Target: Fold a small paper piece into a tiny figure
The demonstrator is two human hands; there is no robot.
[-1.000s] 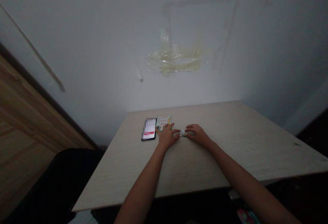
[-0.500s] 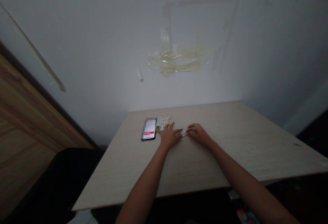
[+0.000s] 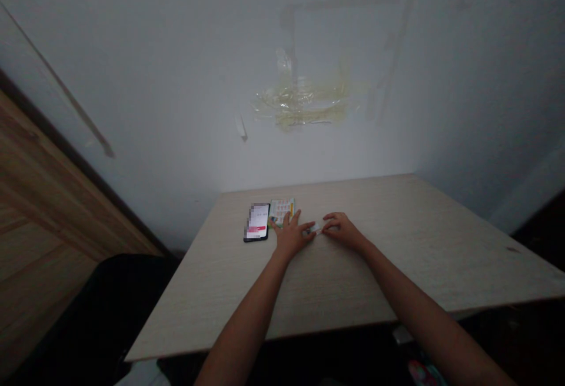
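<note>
A small white piece is seen to the right of the phone, past the booklet. It is pinched, as far as can be made out, between the thumb and forefinger of the left hand. The other fingers of that hand are spread towards the phone, and the near part of the booklet is covered by them. The right hand is placed farther right of the phone, its fingers bent and its thumb tip set at the piece's outer corner; whether the corner is gripped cannot be told. The booklet is laid just beside the phone's right edge, its printed side turned up. All are carried by the surface under the phone. Beyond the phone, a wall is seen, with clear tape stuck on it.
</note>
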